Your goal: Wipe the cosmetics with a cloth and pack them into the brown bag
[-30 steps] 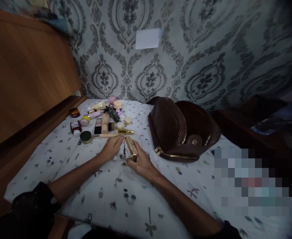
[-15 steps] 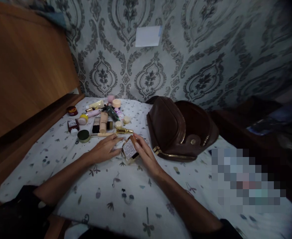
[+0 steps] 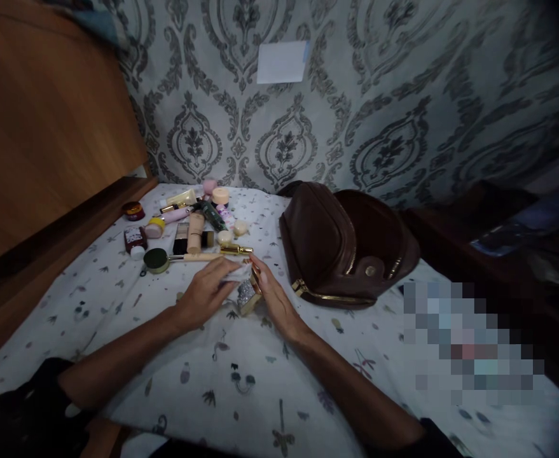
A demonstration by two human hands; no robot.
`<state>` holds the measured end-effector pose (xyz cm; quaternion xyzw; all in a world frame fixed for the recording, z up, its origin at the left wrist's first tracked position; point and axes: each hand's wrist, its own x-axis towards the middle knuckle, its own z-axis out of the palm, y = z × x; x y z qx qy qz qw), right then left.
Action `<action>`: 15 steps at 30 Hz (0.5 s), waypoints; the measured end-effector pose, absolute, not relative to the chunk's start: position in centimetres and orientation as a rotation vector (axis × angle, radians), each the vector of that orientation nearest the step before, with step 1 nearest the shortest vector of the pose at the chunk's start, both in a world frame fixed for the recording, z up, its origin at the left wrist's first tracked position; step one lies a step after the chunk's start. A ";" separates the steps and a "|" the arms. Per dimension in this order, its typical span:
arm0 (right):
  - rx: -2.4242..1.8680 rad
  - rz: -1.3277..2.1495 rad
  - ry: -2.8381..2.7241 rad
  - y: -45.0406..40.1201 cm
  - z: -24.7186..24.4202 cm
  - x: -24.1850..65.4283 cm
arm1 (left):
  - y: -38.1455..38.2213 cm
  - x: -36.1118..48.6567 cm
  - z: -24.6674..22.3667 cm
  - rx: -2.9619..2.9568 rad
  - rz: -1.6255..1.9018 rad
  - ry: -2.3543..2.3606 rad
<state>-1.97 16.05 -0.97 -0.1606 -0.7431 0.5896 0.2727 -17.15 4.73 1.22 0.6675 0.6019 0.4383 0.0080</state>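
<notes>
A small glittery silver box with gold edges (image 3: pixel 247 292) is tilted between my hands, above the patterned white cloth (image 3: pixel 188 375). My right hand (image 3: pixel 282 305) holds its right side, the thumb and fingers along the gold edge. Closed on a whitish wipe or tissue (image 3: pixel 235 275), my left hand (image 3: pixel 207 289) presses it near the box's left side. Just beyond my hands lie a gold tube (image 3: pixel 236 249) and a brush with a pale handle (image 3: pixel 196 257).
Several cosmetics, among them a beige tube (image 3: pixel 194 233) and a round green tin (image 3: pixel 156 260), lie at the back left. An open brown bag (image 3: pixel 327 248) stands right of my hands. Wooden furniture (image 3: pixel 55 108) borders the left; a patterned wall rises behind.
The glittery box has turned and tilted between my hands. My left hand has closed in from its more spread pose, and the whitish wipe shows more clearly. The view has shifted slightly.
</notes>
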 end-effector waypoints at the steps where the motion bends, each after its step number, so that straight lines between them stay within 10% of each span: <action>1: -0.441 1.584 -2.000 16.1 -0.9 -2.0 | 4.7 -16.9 1.3 2.145 1.354 1.827; 15: -0.505 1.562 -1.944 17.1 -0.9 -2.1 | 4.5 -19.4 1.7 2.384 0.867 1.610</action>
